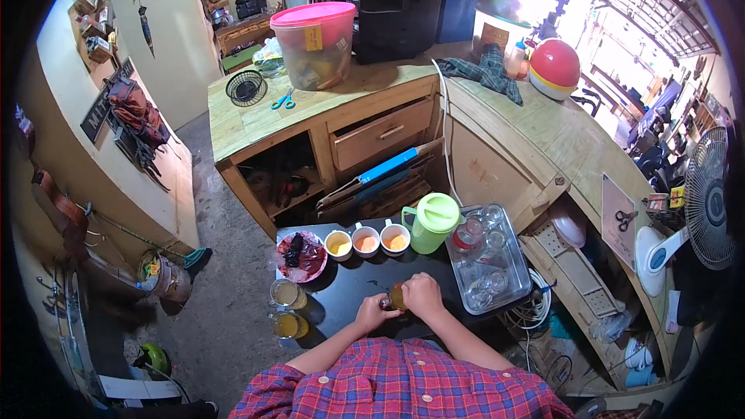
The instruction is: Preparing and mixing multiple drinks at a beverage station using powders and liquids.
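My left hand point(374, 314) grips a glass mug point(397, 297) of amber drink by its handle side, close to my body over the black table point(349, 302). Curled over the mug's right side and rim is my right hand point(424, 298); whether its fingers pinch something is hidden. Beyond them stand three white cups point(338, 245) with yellow to orange contents. A light green lidded pitcher point(436, 224) stands right of the cups. Two glass mugs point(289, 325) of yellowish drink sit at the table's left edge, below a pink-rimmed bowl point(301, 256) holding dark plastic bags.
A metal tray point(524, 298) with several clear glasses lies on the right. Behind runs a wooden counter point(384, 81) with a pink-lidded tub point(314, 46) and blue-handled scissors point(283, 100). A white cable point(447, 145) hangs down its front. At far right stands a fan point(707, 198).
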